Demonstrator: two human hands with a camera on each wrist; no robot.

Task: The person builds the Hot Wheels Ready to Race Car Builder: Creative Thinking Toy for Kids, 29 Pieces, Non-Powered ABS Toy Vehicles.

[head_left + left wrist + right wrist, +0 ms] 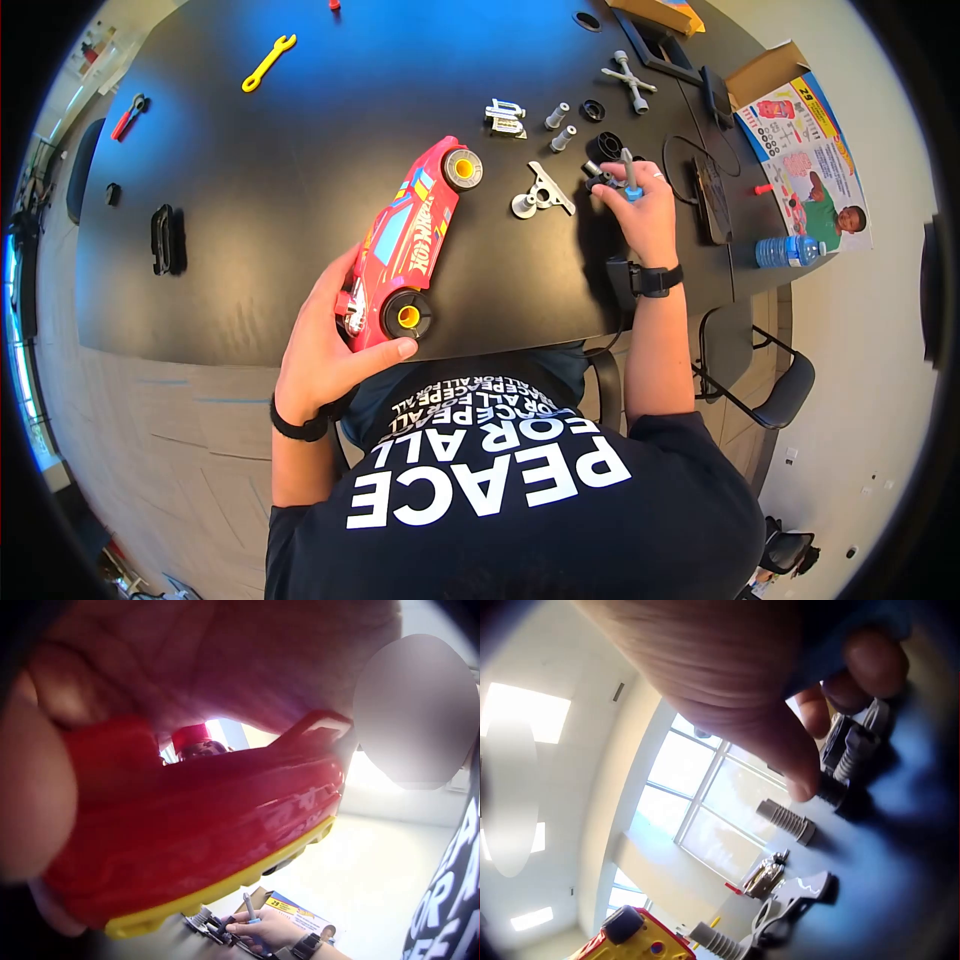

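Observation:
My left hand point(325, 340) grips the rear of a red toy car point(412, 235), thumb near the black wheel point(407, 315); the left wrist view shows the car's red body point(210, 817) and yellow lower edge close up. At the right, my right hand point(645, 210) holds a screwdriver with a blue handle point(634, 193) and a grey shaft. Its thumb and a finger are at a small dark part point(600, 182) with a grey end, whose exact shape is hidden. A grey threaded piece point(786, 820) stands near the thumb in the right wrist view.
A grey bracket point(548, 188), silver engine piece point(506, 117), black rings point(593, 110) and grey cross wrench point(630, 82) lie mid-table. Beyond my right hand are a water bottle point(788, 251) and box point(810, 150). A yellow wrench point(268, 64) and black part point(163, 240) lie left.

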